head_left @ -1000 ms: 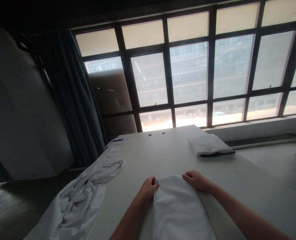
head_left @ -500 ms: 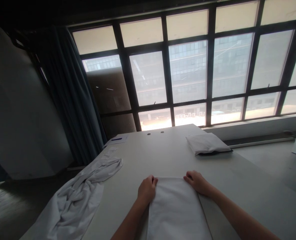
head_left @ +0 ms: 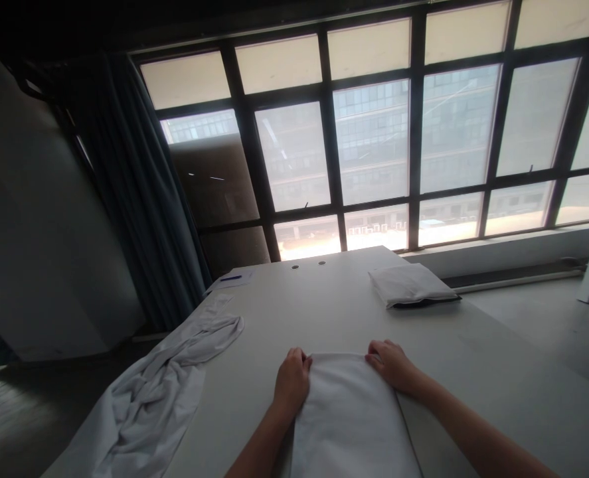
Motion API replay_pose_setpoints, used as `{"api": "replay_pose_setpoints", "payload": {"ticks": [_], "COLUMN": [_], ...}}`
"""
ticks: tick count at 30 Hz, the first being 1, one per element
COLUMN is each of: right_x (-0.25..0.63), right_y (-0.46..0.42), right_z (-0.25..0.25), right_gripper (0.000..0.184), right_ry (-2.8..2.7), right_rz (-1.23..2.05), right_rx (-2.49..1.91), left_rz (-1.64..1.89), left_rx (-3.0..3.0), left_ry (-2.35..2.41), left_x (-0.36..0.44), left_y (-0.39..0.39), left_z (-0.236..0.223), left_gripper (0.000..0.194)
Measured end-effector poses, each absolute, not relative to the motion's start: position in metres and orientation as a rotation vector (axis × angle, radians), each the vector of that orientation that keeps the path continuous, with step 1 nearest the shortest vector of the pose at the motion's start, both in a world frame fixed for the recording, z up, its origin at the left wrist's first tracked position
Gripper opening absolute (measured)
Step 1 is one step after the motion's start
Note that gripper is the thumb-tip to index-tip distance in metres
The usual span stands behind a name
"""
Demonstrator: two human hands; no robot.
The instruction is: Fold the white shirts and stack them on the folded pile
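Note:
A folded white cloth (head_left: pixel 351 418) lies flat on the pale table (head_left: pixel 324 312) right in front of me. My left hand (head_left: pixel 291 382) pinches its far left corner, fingers curled on the fabric. My right hand (head_left: pixel 392 364) grips the far right corner the same way. Both forearms run along the cloth's sides toward me.
A crumpled white garment (head_left: pixel 159 392) hangs over the table's left edge. A folded white cloth stack (head_left: pixel 410 285) on something dark sits at the far right. A paper with a blue pen (head_left: pixel 233 278) lies at the far left corner. Large windows (head_left: pixel 374 139) and a dark curtain (head_left: pixel 139 192) stand behind.
The far edge of the cloth has settled flatter on the table. Both hands stay on its far corners, and the view has shifted slightly.

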State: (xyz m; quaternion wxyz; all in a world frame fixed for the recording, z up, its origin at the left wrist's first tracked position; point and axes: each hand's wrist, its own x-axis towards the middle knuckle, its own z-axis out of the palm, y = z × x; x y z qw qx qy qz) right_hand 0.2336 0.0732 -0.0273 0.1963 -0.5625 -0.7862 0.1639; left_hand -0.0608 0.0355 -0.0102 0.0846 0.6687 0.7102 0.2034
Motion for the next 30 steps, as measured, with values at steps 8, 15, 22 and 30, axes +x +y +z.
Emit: {"api": "replay_pose_setpoints", "payload": {"ticks": [8, 15, 22, 30], "right_x": [0.223, 0.210, 0.177, 0.175], "right_y": [0.074, 0.053, 0.015, 0.031], "right_z": [-0.027, -0.008, -0.022, -0.045], "right_gripper": [0.023, 0.023, 0.057, 0.057], "right_ry": [-2.115, -2.155, -2.454, -2.428], "right_rz": [0.443, 0.212, 0.240, 0.294], "right_rx": [-1.730, -1.697, -1.230, -1.260], "left_rz": [0.622, 0.659, 0.614, 0.324], "left_rx": [1.906, 2.002, 2.267, 2.500], "left_ry": [2.055, 2.002, 1.928, 1.465], "left_x": [-0.079, -0.074, -0.054, -0.016], "left_y": [0.054, 0.050, 0.032, -0.006], "left_z": [-0.013, -0.013, 0.007, -0.004], "left_gripper": [0.013, 0.015, 0.030, 0.062]}}
